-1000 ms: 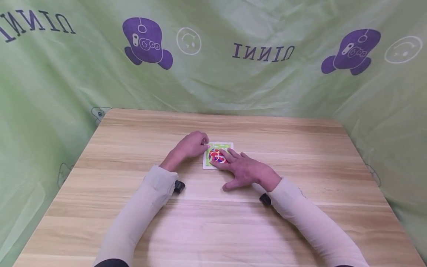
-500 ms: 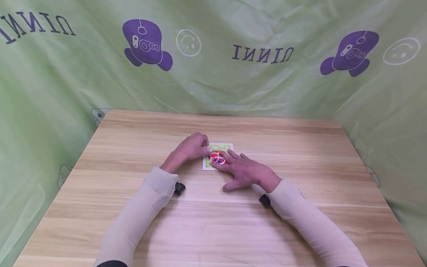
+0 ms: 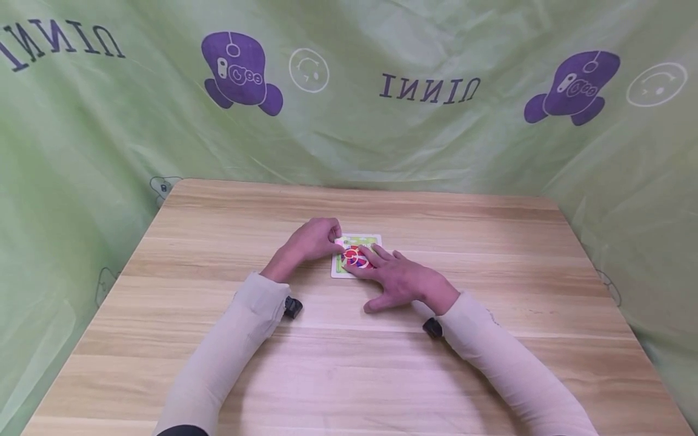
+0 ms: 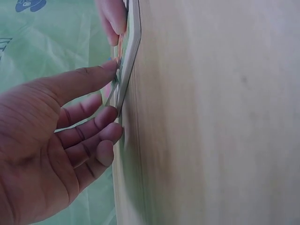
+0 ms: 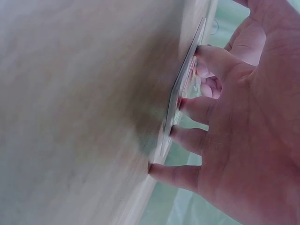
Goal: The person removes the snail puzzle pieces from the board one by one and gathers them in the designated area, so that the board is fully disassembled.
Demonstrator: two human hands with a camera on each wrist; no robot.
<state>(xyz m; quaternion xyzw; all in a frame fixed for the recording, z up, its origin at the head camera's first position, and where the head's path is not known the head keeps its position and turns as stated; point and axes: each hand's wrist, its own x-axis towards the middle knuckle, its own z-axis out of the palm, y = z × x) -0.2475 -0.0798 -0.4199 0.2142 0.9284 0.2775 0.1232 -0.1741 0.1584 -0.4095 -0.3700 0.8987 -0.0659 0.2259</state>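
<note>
A small, flat, square picture board [image 3: 360,237] with a white border, green ground and red round design lies on the table. At its far left corner is my left hand [image 3: 312,239], thumb over the top. Between that thumb and the index finger, the left wrist view shows a thin flat piece [image 4: 111,93], tilted against the board's edge; its kind cannot be told. My right hand [image 3: 402,280] rests spread on the board's right side, with straight fingertips [image 5: 187,107] pressing its face and hiding part of the picture. The right little finger touches the wood.
The wooden table [image 3: 349,375] spreads around the board on all sides. Behind it hangs a green curtain [image 3: 349,145] with purple figures and upside-down lettering. Black wrist cameras [image 3: 292,307] sit at both cuffs.
My left thumb has shifted slightly inward over the board's corner, and a pinkish spot beside it now shows differently. The right hand and the board stay in place.
</note>
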